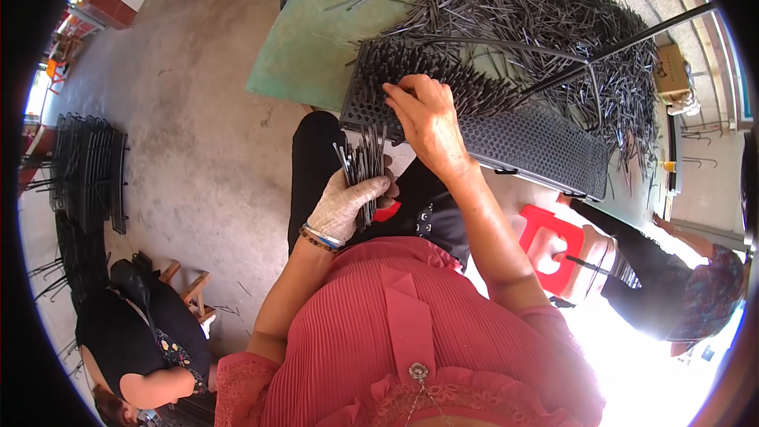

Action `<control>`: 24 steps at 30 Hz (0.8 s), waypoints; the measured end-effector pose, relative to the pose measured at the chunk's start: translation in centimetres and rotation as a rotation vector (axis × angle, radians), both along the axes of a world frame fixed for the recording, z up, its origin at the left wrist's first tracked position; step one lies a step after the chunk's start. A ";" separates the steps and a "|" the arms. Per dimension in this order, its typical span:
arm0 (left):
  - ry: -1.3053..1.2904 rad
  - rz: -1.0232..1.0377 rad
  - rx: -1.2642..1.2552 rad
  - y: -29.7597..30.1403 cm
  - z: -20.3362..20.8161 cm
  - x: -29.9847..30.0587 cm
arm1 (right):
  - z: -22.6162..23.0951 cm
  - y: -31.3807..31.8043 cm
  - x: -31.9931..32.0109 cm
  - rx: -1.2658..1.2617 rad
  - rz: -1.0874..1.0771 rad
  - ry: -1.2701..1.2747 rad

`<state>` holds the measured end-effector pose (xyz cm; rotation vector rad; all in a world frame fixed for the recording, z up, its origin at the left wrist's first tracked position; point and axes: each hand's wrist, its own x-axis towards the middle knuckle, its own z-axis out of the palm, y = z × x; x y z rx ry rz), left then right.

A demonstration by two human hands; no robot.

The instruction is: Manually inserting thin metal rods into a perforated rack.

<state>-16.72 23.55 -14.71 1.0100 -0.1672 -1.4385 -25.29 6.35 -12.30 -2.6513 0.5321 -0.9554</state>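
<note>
My left hand [340, 202], in a pale work glove with dirty fingertips, is closed round a bundle of thin black rods [364, 162] pointing up and away from me. My right hand [427, 115] is bare, with thumb and forefinger pinched together over the left end of a black perforated rack [522, 138]. A thin black rod [385, 88] seems to be between those fingertips, its length hard to make out. Many rods [466, 83] stand upright in the holes on the rack's left and far parts. Holes along its near right side show bare.
Loose black rods [545, 8] are heaped on the green tabletop [304, 39]. A dark metal bar [656, 32] slants over the rack. One person [142, 332] sits at lower left near stacked black racks [91, 166]; another [680, 285] is at right beside a red stool [549, 245].
</note>
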 end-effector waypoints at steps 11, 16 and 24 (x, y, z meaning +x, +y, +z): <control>-0.007 -0.148 -0.107 -0.5 1.9 0.3 | 1.0 2.1 -2.9 1.222 0.027 0.015; 0.002 -0.153 -0.029 -0.8 1.1 0.0 | 1.2 1.3 -3.9 1.300 -0.069 -0.152; 0.030 -0.130 -0.018 -1.8 1.1 -0.6 | 1.3 -0.6 -3.1 0.774 -0.207 -0.336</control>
